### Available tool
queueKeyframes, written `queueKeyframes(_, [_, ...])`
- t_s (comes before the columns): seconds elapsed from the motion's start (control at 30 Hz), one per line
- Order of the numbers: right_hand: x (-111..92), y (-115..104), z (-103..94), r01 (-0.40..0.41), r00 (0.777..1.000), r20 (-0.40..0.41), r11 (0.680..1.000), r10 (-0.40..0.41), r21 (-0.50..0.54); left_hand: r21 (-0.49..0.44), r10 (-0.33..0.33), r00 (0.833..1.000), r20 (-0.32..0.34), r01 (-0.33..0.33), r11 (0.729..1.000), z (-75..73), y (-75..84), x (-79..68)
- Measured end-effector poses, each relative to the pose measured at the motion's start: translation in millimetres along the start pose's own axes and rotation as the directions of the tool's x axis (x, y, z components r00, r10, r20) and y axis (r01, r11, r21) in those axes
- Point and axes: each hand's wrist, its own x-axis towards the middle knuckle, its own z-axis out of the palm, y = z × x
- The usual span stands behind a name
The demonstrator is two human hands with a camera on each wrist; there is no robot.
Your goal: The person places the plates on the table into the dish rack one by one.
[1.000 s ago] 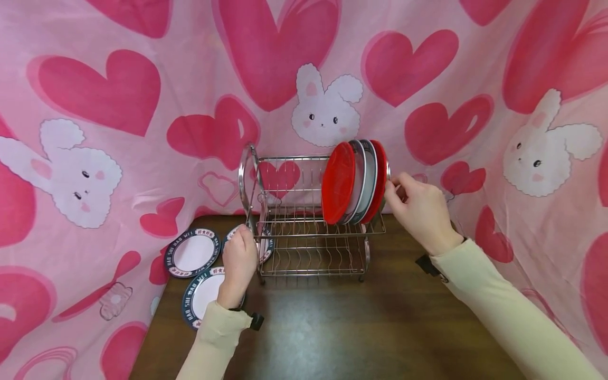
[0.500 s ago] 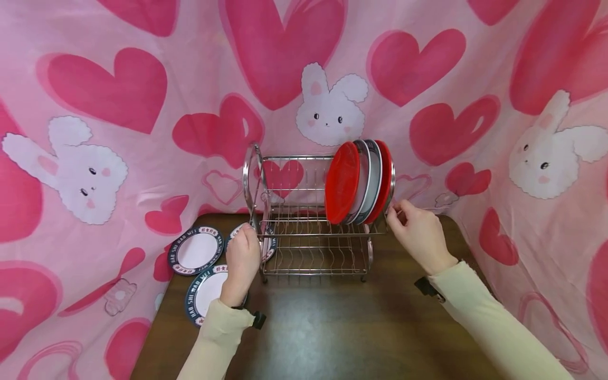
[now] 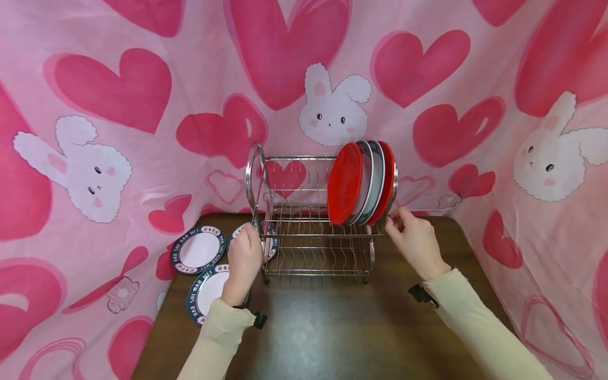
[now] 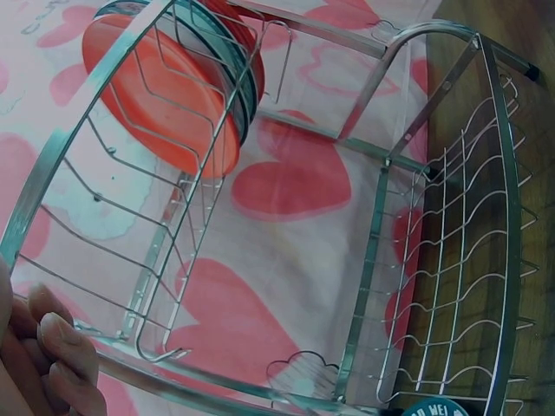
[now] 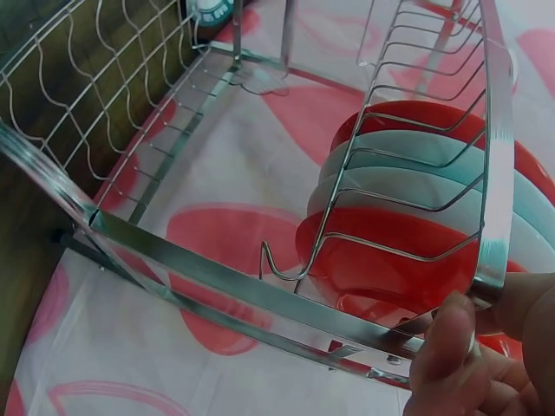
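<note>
A two-tier metal dish rack (image 3: pixel 313 236) stands on the table. My left hand (image 3: pixel 245 258) grips its upper tier at the front left corner; curled fingers (image 4: pixel 69 338) show there in the left wrist view. At the opposite front corner, my right hand (image 3: pixel 415 240) pinches the frame; the right wrist view shows the thumb (image 5: pixel 447 347) against the metal. Upright plates lean together at the upper tier's right end: a red plate (image 3: pixel 344 184) on the left, white dark-rimmed plates between, and another red plate (image 3: pixel 389 182) by the side frame.
White plates with dark lettered rims lie flat at the left: one (image 3: pixel 198 250) at the back, another (image 3: pixel 214 290) in front, partly behind my left hand, and a third (image 3: pixel 273 243) partly behind the rack. Pink heart-patterned cloth (image 3: pixel 218 53) surrounds the brown table (image 3: pixel 323 332).
My right hand has come down along the rack's right side frame to the front corner of the upper tier. My left hand keeps its hold. The head view has shifted slightly.
</note>
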Motion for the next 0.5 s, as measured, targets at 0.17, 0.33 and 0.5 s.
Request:
queueKeyframes(0.17, [-0.4, -0.9, 5.5, -0.018, 1.0, 0.01, 0.999, 0.017, 0.044, -0.001, -0.009, 1.0, 0.013, 0.009, 1.0, -2.2, 0.5, 1.3])
queueKeyframes(0.33, [-1.1, -1.6, 7.8, -0.043, 0.999, 0.007, 0.998, 0.042, 0.052, -0.007, -0.025, 0.998, 0.05, 0.026, 1.0, -5.3, 0.2, 0.8])
queueKeyframes(0.5, [-2.1, -2.8, 3.9, -0.075, 0.996, 0.058, 0.995, 0.071, 0.059, -0.001, -0.002, 0.997, 0.079, 0.002, 1.0, -12.7, -3.7, -5.8])
